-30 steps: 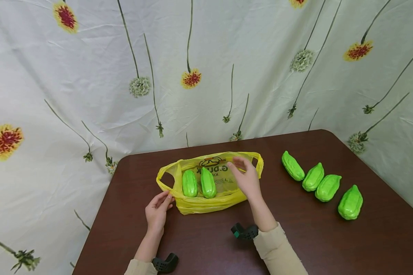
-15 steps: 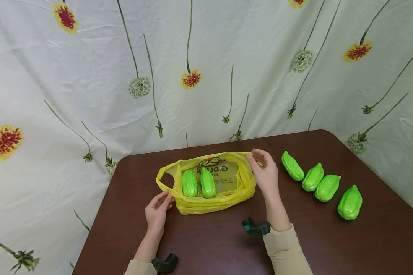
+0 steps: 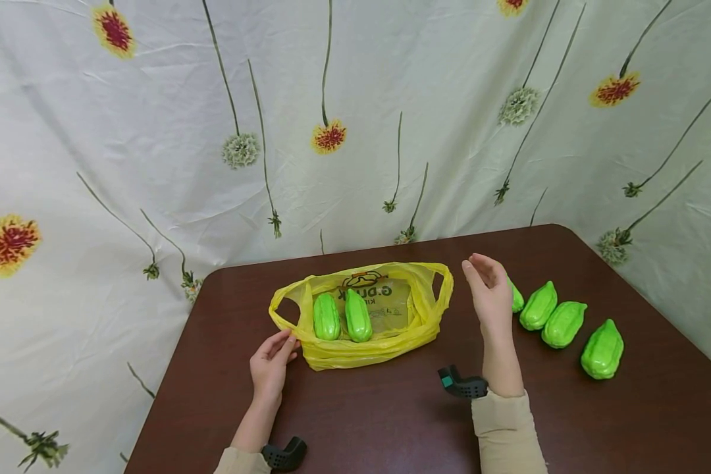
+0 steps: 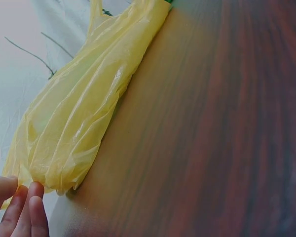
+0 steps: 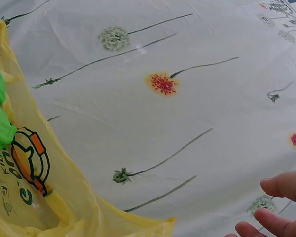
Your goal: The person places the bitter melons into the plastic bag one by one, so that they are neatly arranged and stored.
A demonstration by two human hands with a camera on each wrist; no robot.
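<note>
A yellow plastic bag [image 3: 367, 352] lies on the table with its mouth spread toward me. Inside it, side by side, are two bright green ribbed fruits [image 3: 327, 316], glossy like models. My left hand [image 3: 269, 368] pinches the bag's near left edge between thumb and fingers; the left wrist view shows these fingertips [image 4: 37, 190] at the yellow film. My right hand [image 3: 490, 296] is raised right of the bag, fingers loosely bent around nothing. It partly hides the nearest of several loose green fruits [image 3: 539, 306] on the right side of the table.
The dark brown table [image 3: 361, 421] has a rounded far edge. Behind it hangs a pale flower-print cloth [image 3: 355, 197]. A black wrist device [image 3: 462, 385] sits on my right wrist, and another [image 3: 284, 454] on my left.
My right hand has moved from over the bag's right side, past its right handle, toward the loose fruits. The right handle now stands spread outward. My left hand has stayed in place.
</note>
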